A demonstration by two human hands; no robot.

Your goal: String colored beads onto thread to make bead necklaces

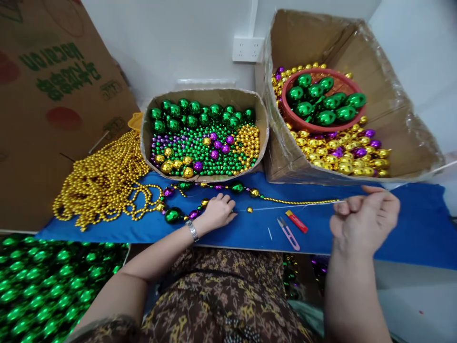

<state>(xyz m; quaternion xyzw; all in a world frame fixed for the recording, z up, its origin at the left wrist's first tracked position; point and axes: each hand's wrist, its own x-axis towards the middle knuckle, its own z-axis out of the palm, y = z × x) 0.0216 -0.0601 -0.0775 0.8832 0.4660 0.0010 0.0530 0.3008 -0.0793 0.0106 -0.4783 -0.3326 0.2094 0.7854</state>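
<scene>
My left hand (217, 212) rests on the blue cloth (410, 224), fingers curled over the bead string near a green ball (173, 215) and a purple bead (193, 214). My right hand (364, 216) is raised to the right, fingers pinched on the thin thread end of a strand of small gold beads (300, 201). That strand runs left past a loose gold bead (250, 209) toward a gold ball (254, 192) and a green ball (237, 187).
A small cardboard box (144, 138) holds green, purple and gold beads. A big box (285, 157) holds gold beads and a red bowl (290, 116) of green balls. Gold strands (103, 183) pile left. Thread snips (287, 232) and a red lighter (296, 221) lie nearby. Green balls (39, 286) fill the lower left.
</scene>
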